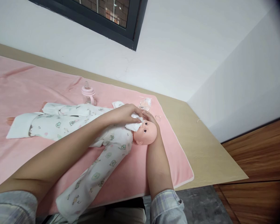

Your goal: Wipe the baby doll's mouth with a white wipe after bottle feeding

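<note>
A baby doll (151, 133) lies on its back on a pink blanket (170, 155), its head toward the right. White pajamas (51, 126) with small printed animals clothe it, and one sleeve (95, 177) hangs toward me over the blanket's near edge. My left hand (128, 113) reaches across the doll's chest, its fingers closed on a white tissue (134, 124) at the doll's mouth and chin. Around the far side of the head curves my right hand (149, 116), cradling it; the palm and part of the fingers are hidden behind the head.
A pink-capped baby bottle (88, 94) stands beyond the doll's body. Near the blanket's far right corner lies a clear plastic packet (146, 103). The wooden table (191, 133) meets a white wall (168, 53) with a dark-framed window (133, 28). Wooden panelling (259, 149) is at right.
</note>
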`<state>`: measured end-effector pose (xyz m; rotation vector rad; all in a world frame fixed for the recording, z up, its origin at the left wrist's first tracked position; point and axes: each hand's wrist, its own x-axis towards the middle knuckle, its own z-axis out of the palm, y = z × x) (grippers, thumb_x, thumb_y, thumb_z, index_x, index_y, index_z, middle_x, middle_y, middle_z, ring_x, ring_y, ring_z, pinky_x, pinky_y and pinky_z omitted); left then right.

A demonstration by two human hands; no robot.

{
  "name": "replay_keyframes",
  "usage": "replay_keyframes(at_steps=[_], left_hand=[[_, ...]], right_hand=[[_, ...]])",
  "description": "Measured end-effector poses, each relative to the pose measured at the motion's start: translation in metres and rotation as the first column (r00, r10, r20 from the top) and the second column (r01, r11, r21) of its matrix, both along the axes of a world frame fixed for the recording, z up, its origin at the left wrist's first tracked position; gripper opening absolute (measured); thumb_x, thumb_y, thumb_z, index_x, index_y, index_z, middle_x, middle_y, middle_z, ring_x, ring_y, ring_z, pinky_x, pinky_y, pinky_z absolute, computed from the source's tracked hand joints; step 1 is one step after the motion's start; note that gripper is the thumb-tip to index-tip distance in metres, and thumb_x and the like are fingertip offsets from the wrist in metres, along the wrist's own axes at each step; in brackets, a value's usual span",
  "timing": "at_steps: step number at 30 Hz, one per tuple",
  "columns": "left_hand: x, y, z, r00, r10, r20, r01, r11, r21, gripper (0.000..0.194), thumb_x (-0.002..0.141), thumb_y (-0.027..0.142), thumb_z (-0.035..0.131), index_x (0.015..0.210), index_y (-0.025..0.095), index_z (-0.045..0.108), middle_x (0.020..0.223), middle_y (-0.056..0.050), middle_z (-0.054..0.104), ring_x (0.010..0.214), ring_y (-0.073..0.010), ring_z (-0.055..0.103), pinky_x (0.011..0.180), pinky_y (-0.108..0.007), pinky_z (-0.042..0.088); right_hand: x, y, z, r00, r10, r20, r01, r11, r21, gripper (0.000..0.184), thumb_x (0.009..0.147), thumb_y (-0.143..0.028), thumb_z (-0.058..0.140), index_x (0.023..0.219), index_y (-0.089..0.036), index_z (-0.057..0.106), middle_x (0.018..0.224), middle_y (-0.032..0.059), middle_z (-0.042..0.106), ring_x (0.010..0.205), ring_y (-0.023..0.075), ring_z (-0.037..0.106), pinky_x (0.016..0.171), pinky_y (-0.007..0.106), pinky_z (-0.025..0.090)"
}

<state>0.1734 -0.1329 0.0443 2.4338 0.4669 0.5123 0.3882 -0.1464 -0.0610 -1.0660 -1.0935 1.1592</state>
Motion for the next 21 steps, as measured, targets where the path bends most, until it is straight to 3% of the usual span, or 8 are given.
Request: replay_keyframes(at_steps=[6,13,16,21], left_hand=[[0.006,-0.003,-0.007,0.999,-0.001,-0.045,-0.001,1.000,-0.029,0.021,0.081,0.031,0.062,0.092,0.020,0.076,0.090,0.000,0.075,0.075,-0.0207,0.067,0.064,-0.027,0.043],[0.008,-0.002,-0.007,0.998,0.057,0.002,-0.057,0.998,0.025,0.022,0.080,0.032,0.062,0.090,0.019,0.076,0.092,-0.002,0.075,0.083,-0.0231,0.068,0.069,-0.028,0.044],[0.009,0.000,-0.009,0.997,0.079,0.011,-0.079,0.996,0.042,0.024,0.080,0.033,0.060,0.090,0.018,0.076,0.092,-0.003,0.074,0.082,-0.0239,0.067,0.068,-0.029,0.044],[0.011,0.002,-0.014,0.993,0.112,0.036,-0.114,0.991,0.073,0.028,0.081,0.035,0.059,0.096,0.018,0.075,0.098,-0.006,0.073,0.088,-0.0261,0.067,0.072,-0.031,0.046]], right_hand=[[-0.008,-0.013,0.008,0.999,-0.046,-0.011,0.046,0.999,0.024,0.048,0.079,-0.048,0.068,0.122,-0.027,0.064,0.136,0.0056,0.065,0.132,0.0230,0.057,0.118,0.042,0.042],[-0.011,-0.017,0.015,0.999,-0.032,0.015,0.032,0.999,-0.022,0.047,0.080,-0.050,0.066,0.119,-0.025,0.066,0.132,0.0066,0.067,0.129,0.0223,0.060,0.115,0.041,0.044],[-0.015,-0.023,0.016,0.998,-0.050,0.042,0.050,0.999,0.016,0.042,0.082,-0.049,0.065,0.116,-0.026,0.067,0.127,0.0060,0.069,0.129,0.0229,0.060,0.115,0.042,0.044],[-0.018,-0.019,0.017,0.999,-0.045,-0.007,0.044,0.998,-0.035,0.036,0.087,-0.051,0.060,0.111,-0.026,0.068,0.112,0.0046,0.073,0.127,0.0240,0.061,0.112,0.044,0.048]])
